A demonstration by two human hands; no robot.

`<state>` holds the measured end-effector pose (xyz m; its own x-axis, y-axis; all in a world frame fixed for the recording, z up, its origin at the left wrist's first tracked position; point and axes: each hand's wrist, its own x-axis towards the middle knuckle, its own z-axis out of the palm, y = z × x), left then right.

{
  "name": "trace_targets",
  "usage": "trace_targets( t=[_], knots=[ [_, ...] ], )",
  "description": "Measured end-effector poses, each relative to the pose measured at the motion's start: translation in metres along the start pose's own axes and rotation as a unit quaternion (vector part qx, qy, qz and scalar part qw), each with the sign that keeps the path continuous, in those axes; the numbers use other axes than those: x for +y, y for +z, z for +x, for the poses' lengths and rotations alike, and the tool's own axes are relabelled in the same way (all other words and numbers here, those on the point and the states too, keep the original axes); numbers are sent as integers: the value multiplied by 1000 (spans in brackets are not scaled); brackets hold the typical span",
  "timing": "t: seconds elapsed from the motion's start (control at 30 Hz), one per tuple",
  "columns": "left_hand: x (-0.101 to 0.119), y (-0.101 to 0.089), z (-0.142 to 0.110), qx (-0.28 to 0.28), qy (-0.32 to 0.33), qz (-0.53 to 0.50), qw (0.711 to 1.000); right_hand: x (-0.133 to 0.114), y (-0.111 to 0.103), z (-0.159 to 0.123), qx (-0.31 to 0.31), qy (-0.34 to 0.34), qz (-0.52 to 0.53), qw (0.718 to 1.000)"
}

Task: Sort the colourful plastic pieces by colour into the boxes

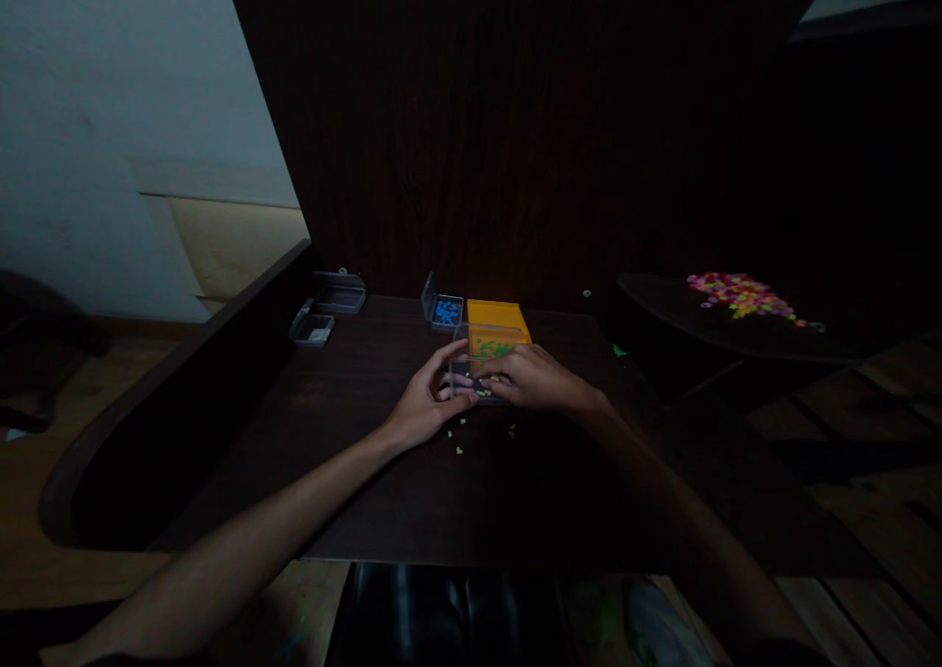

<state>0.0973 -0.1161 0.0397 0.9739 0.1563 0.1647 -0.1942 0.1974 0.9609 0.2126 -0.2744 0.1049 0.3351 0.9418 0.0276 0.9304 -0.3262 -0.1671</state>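
Note:
My left hand (431,392) grips the left side of a clear plastic box (457,365), its thumb along the near edge. The box's transparent lid stands raised at the back. Over its right side is my right hand (545,381), with fingertips bunched together inside among small pale pieces (484,392). Whether those fingertips pinch a piece is hidden. Several more pale pieces, one of them a loose pale bead (459,450), lie on the dark tabletop in front of the box. Directly behind is a yellow tray (497,310) with small green pieces (490,347), partly seen through the clear lid.
An open clear case of blue pieces (446,312) sits behind to the left. Farther left are two more clear cases, a small case (313,331) and a larger case (340,297). Colourful pieces (743,294) lie heaped on a dark shelf at right. A raised side panel (183,383) borders the left.

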Motion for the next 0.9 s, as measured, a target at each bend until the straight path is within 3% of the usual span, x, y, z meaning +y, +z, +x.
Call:
trace_targets(
  t=[0.23,0.4,0.63,0.9],
  knots=[
    [0,-1,1,20,-9,12,1000,11,-4,-15,131,25,77,988],
    [-2,-4,4,43,3,22,999,30,13,-34,182,60,171,966],
    [-5,-12,8,91,20,56,994,43,41,-47,-14,5,217,976],
    [-2,-14,7,92,16,72,993,39,42,-46,-62,-41,233,970]
  ],
)
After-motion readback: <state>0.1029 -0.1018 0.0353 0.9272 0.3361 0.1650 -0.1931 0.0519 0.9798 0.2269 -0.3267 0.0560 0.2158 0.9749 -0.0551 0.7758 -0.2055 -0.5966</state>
